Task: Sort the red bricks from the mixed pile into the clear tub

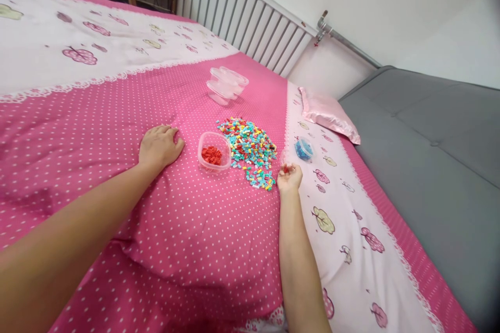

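Observation:
A heap of small multicoloured pieces (250, 150) lies on the pink dotted bedspread (187, 239). Left of the heap stands a clear tub of red pieces (213, 153). To the right sits a clear tub of blue pieces (303, 149). My right hand (289, 178) rests at the heap's near right edge, palm up, fingers curled around a few red pieces (286, 168). My left hand (160, 145) lies flat on the bedspread, left of the red tub, fingers spread and holding nothing.
A stack of empty clear tubs (225, 84) stands farther back on the bed. A pink satin pillow (328, 113) lies at the right. Beyond it is a grey sofa (429, 156). A white radiator (250, 21) lines the wall.

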The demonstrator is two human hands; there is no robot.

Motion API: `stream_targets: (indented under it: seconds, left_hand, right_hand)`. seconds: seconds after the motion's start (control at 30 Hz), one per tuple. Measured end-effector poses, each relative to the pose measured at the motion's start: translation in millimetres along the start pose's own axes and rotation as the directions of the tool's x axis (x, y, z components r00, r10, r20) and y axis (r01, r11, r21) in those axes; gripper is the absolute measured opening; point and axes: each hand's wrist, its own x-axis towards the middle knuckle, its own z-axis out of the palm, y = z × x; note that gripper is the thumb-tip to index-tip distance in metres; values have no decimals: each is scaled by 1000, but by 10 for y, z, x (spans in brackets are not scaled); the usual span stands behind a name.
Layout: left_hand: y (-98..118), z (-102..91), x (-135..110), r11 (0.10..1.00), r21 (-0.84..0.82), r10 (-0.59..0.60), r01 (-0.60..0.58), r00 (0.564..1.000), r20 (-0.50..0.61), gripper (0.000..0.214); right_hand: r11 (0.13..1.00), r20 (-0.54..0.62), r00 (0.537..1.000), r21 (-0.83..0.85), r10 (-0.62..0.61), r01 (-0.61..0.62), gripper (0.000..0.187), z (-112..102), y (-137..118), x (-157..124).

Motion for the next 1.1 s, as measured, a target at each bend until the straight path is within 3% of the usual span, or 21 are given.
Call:
stream_targets:
  seconds: [0.13, 0.27, 0.37, 0.47, 0.57, 0.8, 0.97, 1.1]
  left_hand:
    - [0, -3, 0, 1000, -2, -1, 1, 1000, 0, 51]
    - [-5, -3, 4, 1000, -3, 3, -3, 1000, 3, 51]
    - [-5, -6, 4, 1000, -4, 5, -5, 1000, 6, 51]
    - [-1, -11, 1, 1000, -3, 8, -8, 1000, 6, 51]
    - [5, -23, -1, 1000, 2, 4, -4, 1000, 13, 51]
    - [14, -40, -6, 1000, -13, -13, 13, 1000, 29, 51]
    - [4, -31, 2, 1000, -10, -17, 17, 999, 40, 50]
    - [2, -30, 3, 1000, -18, -15, 16, 999, 42, 51]
  right_hand:
    - [999, 5, 999, -29, -33, 33, 13, 22, 67, -8]
    - [938, 97, 987, -309, -131, 155, 10, 0, 181, 11]
    - [737, 178, 954, -607, -240, 298, 20, -41, 252, 49]
    - [496, 264, 918, -779, -297, 385, 30, -70, 275, 70]
    - [412, 296, 908, -817, -297, 402, 29, -69, 264, 55]
    - [475, 251, 894, -775, -372, 416, 11, -30, 255, 30]
    - [790, 148, 968, -559, -201, 250, 10, -26, 258, 41]
    - [901, 152, 983, -403, -106, 159, 13, -12, 169, 15]
